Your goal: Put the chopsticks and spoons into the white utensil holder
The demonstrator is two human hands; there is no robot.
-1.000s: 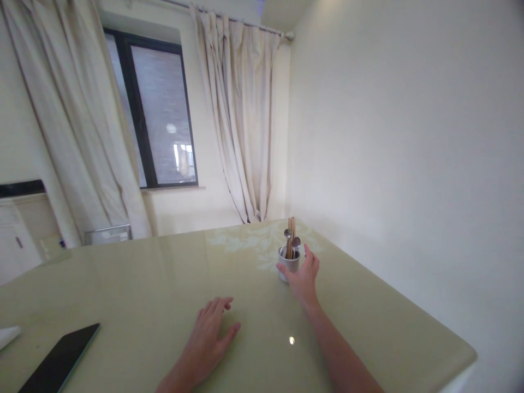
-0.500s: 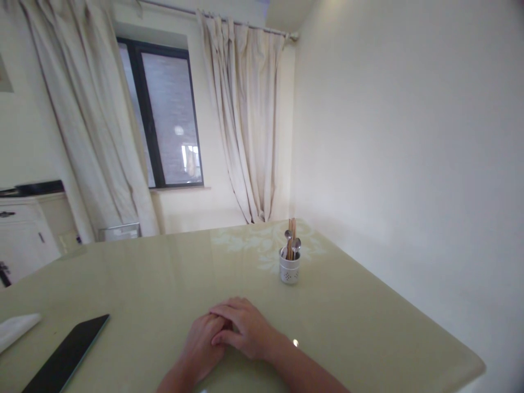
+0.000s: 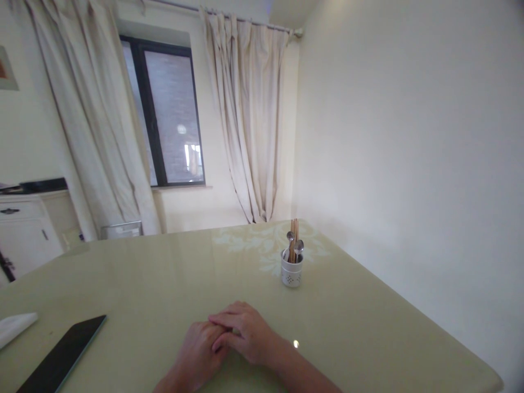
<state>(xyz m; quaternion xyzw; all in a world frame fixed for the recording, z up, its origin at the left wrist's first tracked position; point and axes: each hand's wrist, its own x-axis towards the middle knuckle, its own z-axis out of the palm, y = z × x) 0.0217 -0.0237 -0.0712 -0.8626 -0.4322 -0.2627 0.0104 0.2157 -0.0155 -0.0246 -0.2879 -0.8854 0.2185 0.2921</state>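
Note:
My right hand [image 3: 246,334] lies over my left hand [image 3: 200,349] near the front of the pale green table [image 3: 360,316]. The right fingers wrap across the knuckles of the left, with the thumb curled in at the near side. My left hand is loosely closed, its fingertips partly hidden under the right. No object shows in either hand. Beyond them, a little to the right, stands a white perforated utensil holder [image 3: 291,277] with spoons [image 3: 299,246] and wooden chopsticks [image 3: 294,229] in it.
A dark flat slab [image 3: 63,355], like a tablet, lies at the left, beside a white item [image 3: 16,327] cut off by the view. A white cabinet [image 3: 27,234] stands beyond the table. The right table edge runs along a pale wall [image 3: 409,136]; curtains [image 3: 257,120] flank the window [image 3: 174,114].
The view has shifted slightly, so the holder sits a little lower and further right in it. My hands stay clasped in the same way.

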